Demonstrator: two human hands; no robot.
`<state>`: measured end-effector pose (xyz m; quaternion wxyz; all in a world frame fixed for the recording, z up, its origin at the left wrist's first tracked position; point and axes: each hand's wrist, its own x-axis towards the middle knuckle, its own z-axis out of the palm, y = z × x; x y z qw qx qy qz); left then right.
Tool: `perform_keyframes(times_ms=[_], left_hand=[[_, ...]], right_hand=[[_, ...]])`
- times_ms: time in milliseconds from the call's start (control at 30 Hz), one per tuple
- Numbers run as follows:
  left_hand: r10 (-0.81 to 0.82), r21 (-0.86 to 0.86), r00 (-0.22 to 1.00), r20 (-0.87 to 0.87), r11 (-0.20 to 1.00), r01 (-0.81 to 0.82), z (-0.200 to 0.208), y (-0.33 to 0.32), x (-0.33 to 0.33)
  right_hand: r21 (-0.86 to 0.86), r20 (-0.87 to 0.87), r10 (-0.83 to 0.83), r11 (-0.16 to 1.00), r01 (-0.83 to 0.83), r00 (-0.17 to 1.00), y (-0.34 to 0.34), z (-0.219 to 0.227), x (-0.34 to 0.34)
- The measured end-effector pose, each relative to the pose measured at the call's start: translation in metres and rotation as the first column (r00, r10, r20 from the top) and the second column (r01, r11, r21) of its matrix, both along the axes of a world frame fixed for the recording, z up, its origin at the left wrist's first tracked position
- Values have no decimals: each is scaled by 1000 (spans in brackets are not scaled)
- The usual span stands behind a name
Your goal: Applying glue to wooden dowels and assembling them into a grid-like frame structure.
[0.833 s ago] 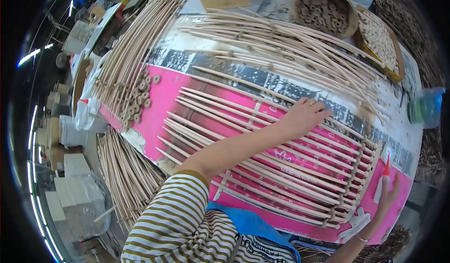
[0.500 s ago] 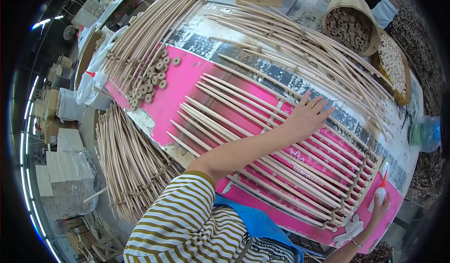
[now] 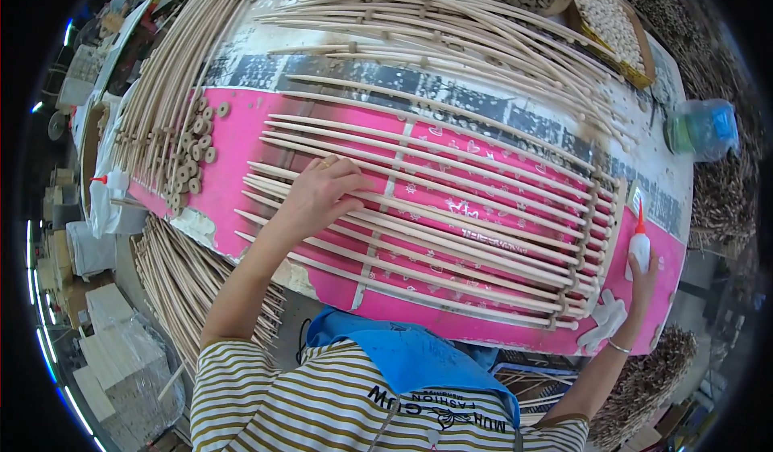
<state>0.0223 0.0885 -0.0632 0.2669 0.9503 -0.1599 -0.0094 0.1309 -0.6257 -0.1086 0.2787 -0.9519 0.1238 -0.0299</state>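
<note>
My left hand (image 3: 322,194) lies flat on a row of thin pale wooden rods (image 3: 451,210), pressing near their left ends, fingers a little spread. The rods lie side by side across a pink sheet (image 3: 233,138) on the work table, crossed by thin slats (image 3: 386,202). My right hand (image 3: 642,279) grips a small white glue bottle (image 3: 638,246) with a red tip, held upright at the right end of the rods, beside a short crosspiece with small rings (image 3: 584,242).
Small wooden rings (image 3: 189,158) lie piled at the sheet's left end. More long rods (image 3: 451,33) fan across the table's far side. Boxes of rings (image 3: 612,17) stand at the back right, rod bundles (image 3: 173,275) lie below left, and a second glue bottle (image 3: 109,182) stands at the left edge.
My left hand has slid leftwards along the rods, from their right-of-middle part to near their left ends. The view has swung, and my right hand still holds the glue bottle.
</note>
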Motion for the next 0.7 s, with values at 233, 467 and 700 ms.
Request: perform_keyframes(times_ms=[233,467,700], left_hand=[[57,86,995,78,994,-63,1,-5,-9],[83,91,981,174,991,-100,-20,-2,-22],[304,22,910,282,946,-323,-15,-31,-61]], right_hand=[[-75,20,26,997,-25,999,16,-5,4],[-73,35,63,996,-60,997,-24,-15,1],[62,2,72,995,-72,997,-23,-20,10]])
